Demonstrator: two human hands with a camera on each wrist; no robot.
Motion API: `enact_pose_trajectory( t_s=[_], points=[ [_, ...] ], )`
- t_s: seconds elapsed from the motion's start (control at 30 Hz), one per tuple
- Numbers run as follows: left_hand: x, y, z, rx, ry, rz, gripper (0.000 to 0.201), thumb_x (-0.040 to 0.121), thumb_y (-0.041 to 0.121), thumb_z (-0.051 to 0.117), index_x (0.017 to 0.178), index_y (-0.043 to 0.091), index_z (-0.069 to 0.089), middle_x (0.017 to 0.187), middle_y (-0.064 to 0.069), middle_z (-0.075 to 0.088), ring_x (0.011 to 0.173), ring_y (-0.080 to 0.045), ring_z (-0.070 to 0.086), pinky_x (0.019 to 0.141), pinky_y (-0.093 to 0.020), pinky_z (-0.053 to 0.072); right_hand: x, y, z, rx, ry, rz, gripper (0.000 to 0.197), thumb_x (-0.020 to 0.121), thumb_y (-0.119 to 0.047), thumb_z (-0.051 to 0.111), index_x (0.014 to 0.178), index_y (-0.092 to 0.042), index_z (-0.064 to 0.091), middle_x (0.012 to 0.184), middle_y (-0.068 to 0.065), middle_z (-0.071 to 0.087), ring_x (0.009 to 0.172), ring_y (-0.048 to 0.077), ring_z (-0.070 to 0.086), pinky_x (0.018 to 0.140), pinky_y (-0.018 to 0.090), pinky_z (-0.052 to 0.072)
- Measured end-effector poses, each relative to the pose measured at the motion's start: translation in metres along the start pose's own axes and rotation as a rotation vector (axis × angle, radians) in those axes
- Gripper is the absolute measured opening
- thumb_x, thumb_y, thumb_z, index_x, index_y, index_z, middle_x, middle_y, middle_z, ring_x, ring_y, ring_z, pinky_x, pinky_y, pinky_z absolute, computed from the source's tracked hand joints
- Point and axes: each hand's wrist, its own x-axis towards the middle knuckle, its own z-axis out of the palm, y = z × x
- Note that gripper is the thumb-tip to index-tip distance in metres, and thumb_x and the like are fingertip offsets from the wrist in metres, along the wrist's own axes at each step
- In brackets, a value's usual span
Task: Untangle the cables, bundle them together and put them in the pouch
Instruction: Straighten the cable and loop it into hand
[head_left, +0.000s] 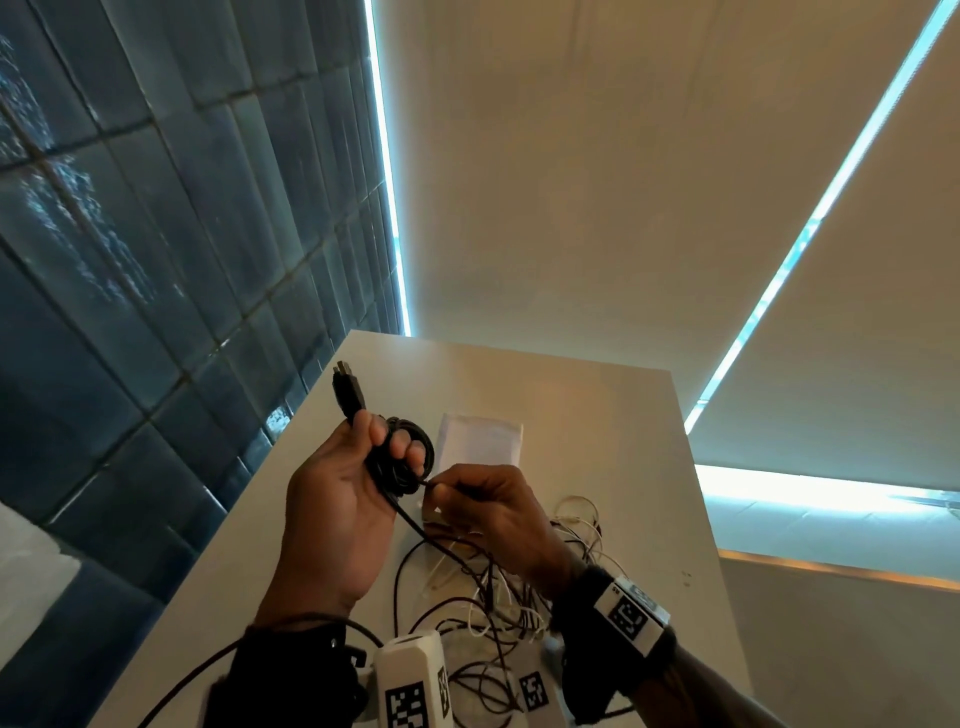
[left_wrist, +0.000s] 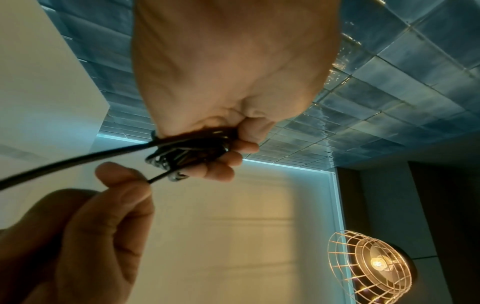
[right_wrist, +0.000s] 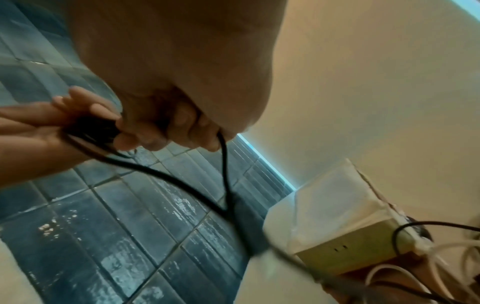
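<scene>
At frame centre, the left hand (head_left: 332, 499) grips a coiled black cable (head_left: 400, 462); the right hand (head_left: 493, 512) pinches its loose strand. The white pouch (head_left: 480, 439) lies behind on the counter (head_left: 597, 415), tangled cables (head_left: 498, 587) below.

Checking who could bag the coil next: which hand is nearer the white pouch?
Right. The right hand hovers just in front of the white pouch, pinching the black cable; the left hand is off to its left.

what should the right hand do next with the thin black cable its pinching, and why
Probably wrap one more loop onto the coil. The left hand grips the coiled black cable, its USB plug sticking up, while the right hand pinches the strand beside the coil. A loose length trails into the tangled black and white wires on the white table.
</scene>
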Motion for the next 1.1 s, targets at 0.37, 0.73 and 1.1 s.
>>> enact_pose_trajectory(
  t_s=[0.37,0.73,1.1],
  points=[
    [-0.001,0.001,0.002,-0.052,-0.116,0.083,0.031,0.097,0.027,0.034,0.070,0.018,0.049,0.066,0.001,0.046,0.055,-0.012,0.038,0.057,-0.023,0.039,-0.007,0.022,-0.020,-0.063,0.023,0.070,0.022,0.098,-0.004,0.050,0.080,-0.004,0.063,0.073,-0.006,0.063,0.072,0.008,0.060,0.070,0.018,0.050],
    [-0.001,-0.008,0.002,0.092,-0.056,0.035,0.023,0.091,0.027,0.041,0.075,0.012,0.046,0.067,-0.006,0.053,0.059,-0.019,0.051,0.062,-0.030,0.048,-0.053,0.027,-0.065,-0.413,0.140,0.044,0.027,0.096,-0.018,0.055,0.073,-0.011,0.067,0.065,-0.005,0.060,0.060,0.003,0.050,0.057,0.019,0.040],
    [-0.006,-0.020,0.025,0.464,-0.162,-0.062,0.025,0.095,0.026,0.040,0.079,0.008,0.046,0.063,-0.011,0.065,0.051,-0.023,0.062,0.047,-0.024,0.047,-0.146,0.006,-0.138,-0.654,0.559,0.116,0.030,0.093,-0.006,0.058,0.068,-0.022,0.063,0.048,-0.006,0.042,0.047,0.004,0.037,0.048,0.020,0.029]
  ],
)
